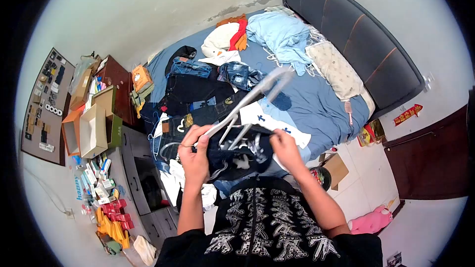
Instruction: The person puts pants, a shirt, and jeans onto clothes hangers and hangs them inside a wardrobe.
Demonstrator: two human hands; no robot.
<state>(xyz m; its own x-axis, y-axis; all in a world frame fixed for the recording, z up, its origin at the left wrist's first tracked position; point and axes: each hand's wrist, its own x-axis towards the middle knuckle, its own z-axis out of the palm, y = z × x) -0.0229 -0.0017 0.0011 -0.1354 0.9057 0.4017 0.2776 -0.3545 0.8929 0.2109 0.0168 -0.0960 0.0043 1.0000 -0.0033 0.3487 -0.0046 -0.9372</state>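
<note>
My left hand (194,157) is closed around a white clothes hanger (249,97) near its neck. The hanger's metal hook sticks out to the left, and its far arm points up and to the right, a little blurred. Dark clothing (232,155) with white marks hangs between my hands; its exact kind I cannot make out. My right hand (287,154) pinches the right edge of this garment. Just beyond my hands, a white piece of clothing (297,136) with dark blue crosses lies on the bed beside dark jeans (195,118).
Blue bedding (316,99) bears jeans, a white plush toy (220,39), a light blue cloth (279,32) and a pillow (336,69). Drawers (131,153) and open boxes (94,131) stand left. At right are a cardboard box (336,170) and a pink plush toy (371,220) on the floor.
</note>
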